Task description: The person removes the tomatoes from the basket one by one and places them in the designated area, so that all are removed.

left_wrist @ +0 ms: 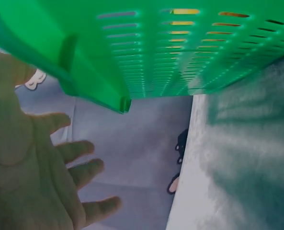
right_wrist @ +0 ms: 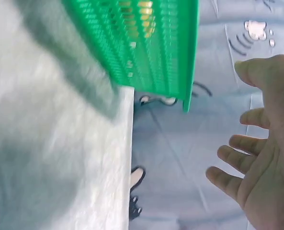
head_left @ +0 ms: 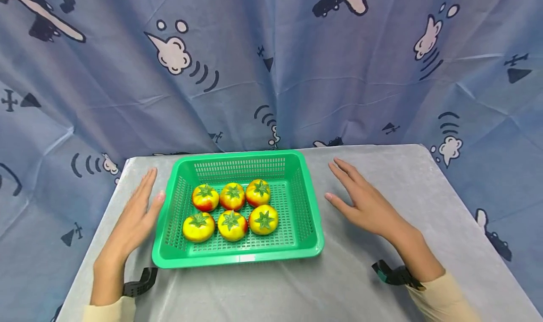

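Note:
A green plastic basket (head_left: 277, 255) with slotted walls sits on the table. Inside it, toward the left, several yellow-and-red toy tomatoes (head_left: 231, 225) with green leafy tops lie in two rows. My left hand (head_left: 135, 216) is beside the basket's left side, fingers straight and thumb near the rim; the left wrist view shows its spread fingers next to the green wall (left_wrist: 98, 62). On the other side, my right hand (head_left: 366, 202) hovers apart from the basket's right wall, fingers extended and holding nothing. Its open palm (right_wrist: 271, 177) faces the basket in the right wrist view.
A grey cloth-covered table (head_left: 271, 293) carries the basket near its back edge. Behind it hangs a blue curtain (head_left: 237, 77) printed with planes and clouds. Each wrist wears a black strap (head_left: 142, 283), and pale sleeves (head_left: 441, 301) cover the forearms.

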`<action>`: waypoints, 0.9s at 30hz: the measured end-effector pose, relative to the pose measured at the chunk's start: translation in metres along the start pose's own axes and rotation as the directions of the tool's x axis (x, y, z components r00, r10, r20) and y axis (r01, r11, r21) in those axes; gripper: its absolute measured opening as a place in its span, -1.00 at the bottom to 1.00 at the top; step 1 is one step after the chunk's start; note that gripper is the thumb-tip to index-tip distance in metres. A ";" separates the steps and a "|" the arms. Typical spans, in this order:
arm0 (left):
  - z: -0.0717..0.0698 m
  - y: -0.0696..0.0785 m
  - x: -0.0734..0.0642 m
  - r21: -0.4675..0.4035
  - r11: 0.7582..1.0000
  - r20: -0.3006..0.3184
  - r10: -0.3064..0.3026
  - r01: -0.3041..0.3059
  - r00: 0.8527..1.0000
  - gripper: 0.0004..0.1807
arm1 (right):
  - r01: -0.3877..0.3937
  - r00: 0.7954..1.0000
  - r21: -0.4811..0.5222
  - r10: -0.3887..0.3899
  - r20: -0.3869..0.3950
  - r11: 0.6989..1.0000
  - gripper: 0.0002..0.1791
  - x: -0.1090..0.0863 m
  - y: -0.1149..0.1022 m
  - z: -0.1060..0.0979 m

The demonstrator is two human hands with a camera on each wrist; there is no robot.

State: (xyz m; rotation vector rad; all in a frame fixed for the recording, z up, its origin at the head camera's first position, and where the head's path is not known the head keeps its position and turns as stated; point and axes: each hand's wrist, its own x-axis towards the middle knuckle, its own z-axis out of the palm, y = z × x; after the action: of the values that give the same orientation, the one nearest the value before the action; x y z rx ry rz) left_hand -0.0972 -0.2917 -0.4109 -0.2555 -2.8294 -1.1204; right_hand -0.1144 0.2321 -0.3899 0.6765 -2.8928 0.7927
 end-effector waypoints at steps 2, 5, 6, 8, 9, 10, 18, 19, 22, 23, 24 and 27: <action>0.000 0.000 0.001 -0.052 0.999 0.003 -0.012 0.012 1.000 -0.25 | 0.026 0.999 0.002 -0.026 0.022 1.000 -0.18 0.003 -0.008 -0.001; 0.001 -0.001 0.001 -0.139 0.990 0.014 -0.035 0.036 0.999 -0.27 | 0.070 0.996 -0.009 -0.070 0.052 0.998 -0.18 0.009 -0.019 -0.002; 0.002 -0.001 0.001 -0.164 0.985 0.022 -0.041 0.044 0.999 -0.27 | 0.087 0.994 -0.012 -0.086 0.061 0.996 -0.18 0.011 -0.023 -0.002; 0.004 -0.001 0.000 -0.201 0.978 0.036 -0.054 0.060 0.998 -0.28 | 0.121 0.990 -0.015 -0.120 0.078 0.992 -0.16 0.017 -0.030 -0.002; 0.004 -0.001 0.000 -0.212 0.975 0.044 -0.063 0.071 0.997 -0.27 | 0.137 0.987 -0.016 -0.135 0.086 0.990 -0.15 0.021 -0.033 -0.001; 0.005 0.000 0.001 -0.220 0.972 0.056 -0.073 0.084 0.996 -0.26 | 0.151 0.984 -0.013 -0.149 0.096 0.988 -0.14 0.024 -0.037 -0.001; 0.002 -0.002 0.003 -0.268 0.951 0.140 -0.119 0.153 0.983 -0.15 | 0.219 0.945 0.048 -0.224 0.237 0.975 -0.23 0.044 -0.064 0.003; 0.002 -0.002 0.003 -0.275 0.948 0.148 -0.119 0.157 0.982 -0.15 | 0.225 0.939 0.054 -0.231 0.253 0.973 -0.24 0.046 -0.067 0.004; 0.003 -0.003 0.002 -0.284 0.944 0.170 -0.120 0.165 0.978 -0.18 | 0.238 0.921 0.067 -0.247 0.300 0.969 -0.27 0.053 -0.074 0.007; 0.003 -0.004 0.002 -0.283 0.944 0.175 -0.121 0.168 0.977 -0.18 | 0.245 0.915 0.065 -0.253 0.314 0.967 -0.28 0.056 -0.076 0.008; 0.004 -0.004 0.002 -0.281 0.944 0.179 -0.124 0.171 0.976 -0.18 | 0.251 0.909 0.059 -0.257 0.329 0.966 -0.28 0.058 -0.077 0.009; 0.005 -0.005 0.001 -0.292 0.939 0.188 -0.131 0.183 0.973 -0.19 | 0.277 0.886 0.045 -0.273 0.374 0.960 -0.30 0.065 -0.084 0.012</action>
State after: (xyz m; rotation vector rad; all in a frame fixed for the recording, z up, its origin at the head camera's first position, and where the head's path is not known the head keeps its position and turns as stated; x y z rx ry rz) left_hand -0.0998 -0.2920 -0.4179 -0.1487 -2.8455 -1.6527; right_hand -0.1361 0.1355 -0.3498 1.3399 -3.0100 0.6728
